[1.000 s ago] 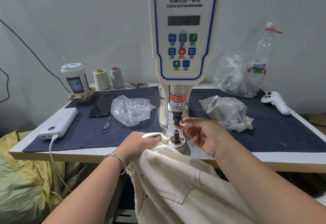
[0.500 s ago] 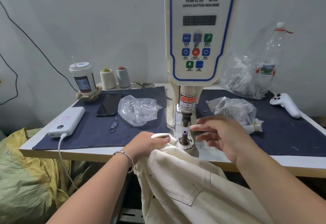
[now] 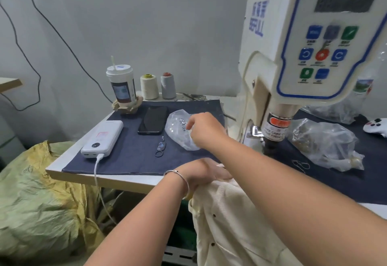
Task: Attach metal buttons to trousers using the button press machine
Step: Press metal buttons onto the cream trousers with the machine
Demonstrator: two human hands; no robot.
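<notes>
One button is best pinched from the clear bag (image 3: 182, 133) w/ right hand (image 3: 206, 129), grip narrow, contents unclear; trousers (image 3: 230, 213) held steady by left hand (image 3: 206, 171).

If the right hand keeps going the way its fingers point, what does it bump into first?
Most likely the clear plastic bag with small metal pieces inside. The right hand reaches over it, fingers curled down toward it. Depth is unclear, so I can't tell whether it already touches.

Blue "BEFULL", apparently, on button press machine (image 3: 272, 41) side, "TAKE CARE OF YOUR FINGER" sticker (image 3: 276, 131) partly legible
</notes>
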